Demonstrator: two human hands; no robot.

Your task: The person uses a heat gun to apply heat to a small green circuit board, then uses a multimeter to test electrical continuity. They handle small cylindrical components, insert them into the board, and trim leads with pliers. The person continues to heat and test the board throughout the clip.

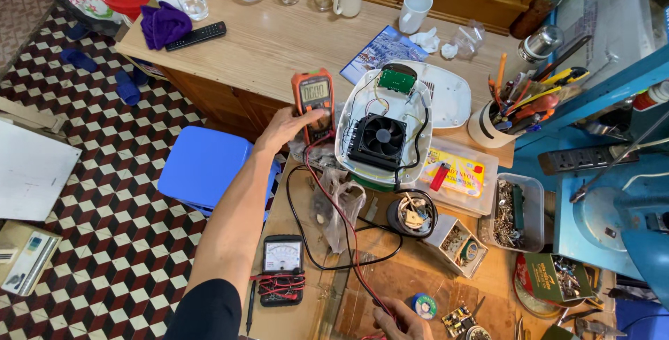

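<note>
The left hand point(284, 128) reached out over the wooden desk point(279, 40) and rested its fingers against the lower part of an orange digital multimeter point(313, 103), thumb and fingers spread around its body rather than clenched. The meter stood tilted, just beside an opened white appliance housing point(390, 120) whose black cooling fan point(380, 139) and small green circuit board point(396, 80) lay exposed. The right hand point(401, 320) sat low at the near edge of the view, fingers curled together around the red test lead point(333, 204) that ran from the meter across the bench; whether a probe tip lay in that grip could not be told. A black lead point(306, 242) looped over the same surface. Near the left forearm lay an analog meter point(282, 269) with red wire wound around it. A white cup of tools point(491, 127) stood to the right of the housing, and a blue plastic stool point(202, 166) stood on the patterned tile floor point(104, 194) below the desk.
</note>
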